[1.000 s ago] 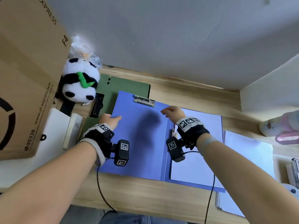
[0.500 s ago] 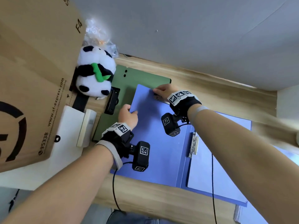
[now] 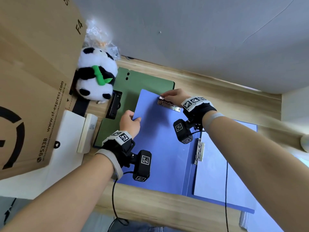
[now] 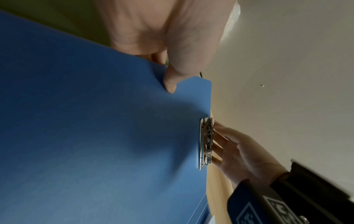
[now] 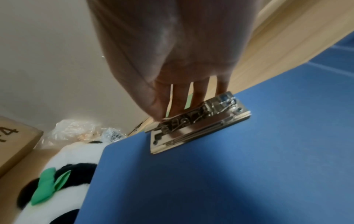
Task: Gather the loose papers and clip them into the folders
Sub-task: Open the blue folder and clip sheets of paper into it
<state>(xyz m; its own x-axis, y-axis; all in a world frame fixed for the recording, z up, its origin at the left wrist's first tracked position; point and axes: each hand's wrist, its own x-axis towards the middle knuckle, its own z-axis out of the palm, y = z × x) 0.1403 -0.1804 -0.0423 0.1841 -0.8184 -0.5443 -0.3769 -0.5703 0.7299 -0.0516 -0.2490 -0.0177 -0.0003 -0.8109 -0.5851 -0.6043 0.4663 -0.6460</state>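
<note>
Head view first: an open blue folder (image 3: pixel 160 148) lies on the wooden desk (image 3: pixel 150 203), partly over a green folder (image 3: pixel 143 84). The left hand (image 3: pixel 129 122) grips the blue folder's left edge, thumb on top and fingers curled underneath. The right hand (image 3: pixel 173 95) reaches to the far edge and pinches the lever of the top metal clip (image 3: pixel 168 104). A second clip (image 3: pixel 199 151) sits along the spine, and pale paper (image 3: pixel 215 178) lies in the right half of the folder. A plush panda (image 3: pixel 96 76) stands beside a cardboard box (image 3: pixel 33 81) at the left, with a crinkled plastic bag (image 3: pixel 98 37) behind it.

Left wrist view: the left hand (image 4: pixel 168 37) has its thumb pressed on the blue folder (image 4: pixel 95 136) near a corner, the other fingers hidden under the edge. Farther along that edge the right hand (image 4: pixel 243 153) has its fingers against the back of the top metal clip (image 4: pixel 205 144).

Right wrist view: the right hand (image 5: pixel 172 60) holds the raised lever of the top metal clip (image 5: pixel 199 121) between thumb and fingers (the clip's mouth looks lifted, though the blur leaves that uncertain). The clip is mounted at the edge of the blue folder (image 5: pixel 210 181); the plush panda (image 5: pixel 57 181) lies just beside the folder's corner.
</note>
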